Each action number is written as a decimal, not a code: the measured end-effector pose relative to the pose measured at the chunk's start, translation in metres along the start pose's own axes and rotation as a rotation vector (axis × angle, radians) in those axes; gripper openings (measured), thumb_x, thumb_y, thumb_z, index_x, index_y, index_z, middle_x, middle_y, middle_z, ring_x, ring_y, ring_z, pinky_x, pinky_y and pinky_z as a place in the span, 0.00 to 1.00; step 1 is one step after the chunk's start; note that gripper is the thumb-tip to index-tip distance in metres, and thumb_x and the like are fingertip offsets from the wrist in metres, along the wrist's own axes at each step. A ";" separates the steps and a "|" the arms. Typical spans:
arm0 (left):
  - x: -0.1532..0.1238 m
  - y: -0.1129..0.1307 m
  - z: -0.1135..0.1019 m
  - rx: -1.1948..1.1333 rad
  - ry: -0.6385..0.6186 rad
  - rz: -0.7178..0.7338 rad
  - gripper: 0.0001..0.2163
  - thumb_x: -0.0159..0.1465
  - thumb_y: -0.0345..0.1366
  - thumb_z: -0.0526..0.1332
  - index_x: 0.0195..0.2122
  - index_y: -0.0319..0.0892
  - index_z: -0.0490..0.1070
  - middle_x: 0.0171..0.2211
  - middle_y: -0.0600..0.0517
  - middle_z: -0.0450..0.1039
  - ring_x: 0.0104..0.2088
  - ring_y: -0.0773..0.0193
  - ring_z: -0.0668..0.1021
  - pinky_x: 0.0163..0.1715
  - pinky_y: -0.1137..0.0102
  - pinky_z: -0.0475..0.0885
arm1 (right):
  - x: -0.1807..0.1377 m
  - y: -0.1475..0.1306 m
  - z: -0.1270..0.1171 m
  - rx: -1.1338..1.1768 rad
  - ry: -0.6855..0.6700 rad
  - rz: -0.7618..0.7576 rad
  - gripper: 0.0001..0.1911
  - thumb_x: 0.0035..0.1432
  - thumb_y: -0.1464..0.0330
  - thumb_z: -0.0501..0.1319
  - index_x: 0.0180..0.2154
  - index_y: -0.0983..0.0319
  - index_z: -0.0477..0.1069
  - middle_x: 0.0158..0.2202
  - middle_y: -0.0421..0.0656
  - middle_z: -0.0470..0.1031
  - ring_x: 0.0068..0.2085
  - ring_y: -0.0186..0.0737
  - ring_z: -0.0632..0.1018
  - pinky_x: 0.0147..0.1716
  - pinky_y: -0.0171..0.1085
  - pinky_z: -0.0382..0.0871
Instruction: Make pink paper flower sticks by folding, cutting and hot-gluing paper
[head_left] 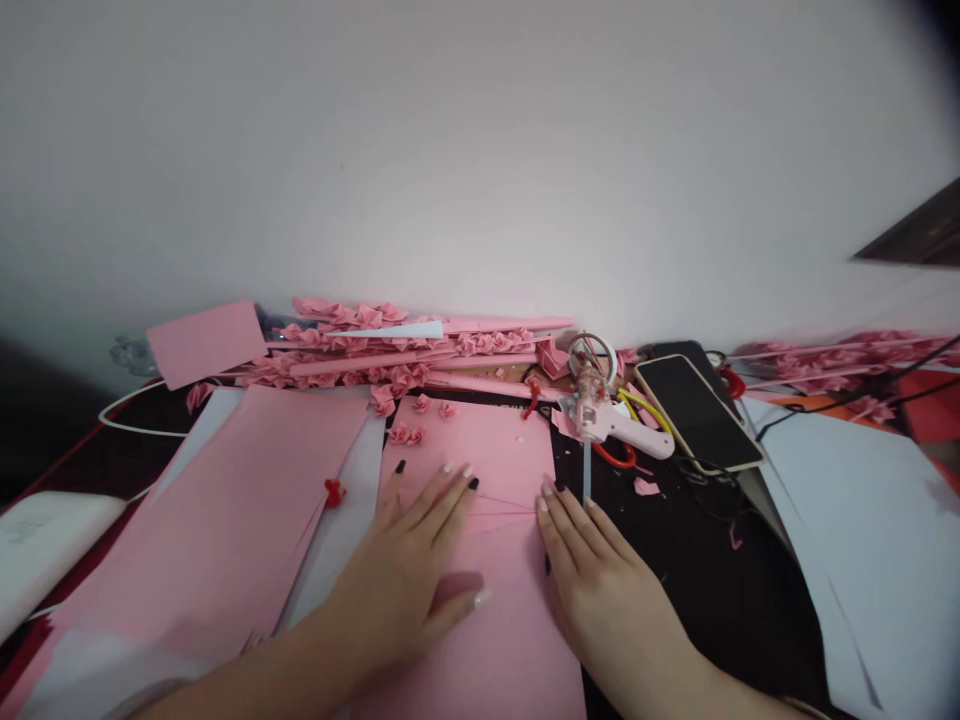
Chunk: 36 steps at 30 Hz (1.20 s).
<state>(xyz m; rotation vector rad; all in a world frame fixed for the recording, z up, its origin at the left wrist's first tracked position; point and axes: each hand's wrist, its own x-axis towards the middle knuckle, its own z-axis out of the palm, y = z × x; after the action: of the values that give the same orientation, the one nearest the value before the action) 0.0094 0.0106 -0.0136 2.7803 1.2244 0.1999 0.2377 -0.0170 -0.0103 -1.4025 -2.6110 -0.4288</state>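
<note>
A pink paper sheet (510, 610) lies in front of me, with narrow folds crossing it between my hands. My left hand (420, 560) rests flat on its left part, fingers stretched out and the thumb apart. At the right edge of the sheet, my right hand (600, 570) presses down with straight fingers held close together. Just beyond the folds is more pink paper (487, 445). Several small folded paper flowers (405, 434) sit on it. What lies under my fingertips is hidden.
Behind are pink paper flower stems (360, 360) along the wall. A glue gun (615, 425), red-and-yellow scissors (613, 457) and a phone (697, 412) lie at right. Pink sheets (225, 510) are stacked left, white sheets (885, 530) far right. A white device (52, 550) sits far left.
</note>
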 end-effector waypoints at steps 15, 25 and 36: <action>-0.009 -0.003 0.004 0.096 0.087 -0.036 0.30 0.66 0.48 0.47 0.66 0.42 0.42 0.65 0.47 0.50 0.64 0.51 0.53 0.61 0.51 0.38 | 0.052 0.022 -0.013 0.553 -0.221 0.237 0.07 0.54 0.72 0.62 0.26 0.62 0.66 0.28 0.41 0.72 0.30 0.38 0.73 0.29 0.34 0.67; 0.014 -0.021 -0.037 -0.125 0.316 -0.296 0.32 0.66 0.42 0.50 0.66 0.44 0.32 0.67 0.44 0.35 0.66 0.47 0.43 0.60 0.46 0.46 | 0.062 0.052 -0.028 1.329 -0.232 0.473 0.07 0.57 0.69 0.57 0.27 0.63 0.66 0.19 0.37 0.72 0.18 0.29 0.66 0.19 0.29 0.57; 0.055 -0.006 -0.073 -1.099 -0.269 -0.239 0.14 0.63 0.36 0.50 0.24 0.39 0.68 0.24 0.55 0.75 0.30 0.59 0.80 0.32 0.68 0.73 | 0.082 0.060 -0.040 1.462 -0.040 0.477 0.12 0.56 0.61 0.57 0.27 0.62 0.65 0.19 0.38 0.73 0.17 0.30 0.68 0.19 0.31 0.63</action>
<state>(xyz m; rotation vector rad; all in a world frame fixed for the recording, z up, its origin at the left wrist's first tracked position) 0.0303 0.0574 0.0624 1.6450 0.9359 0.3330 0.2417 0.0668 0.0595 -1.2199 -1.5849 1.2697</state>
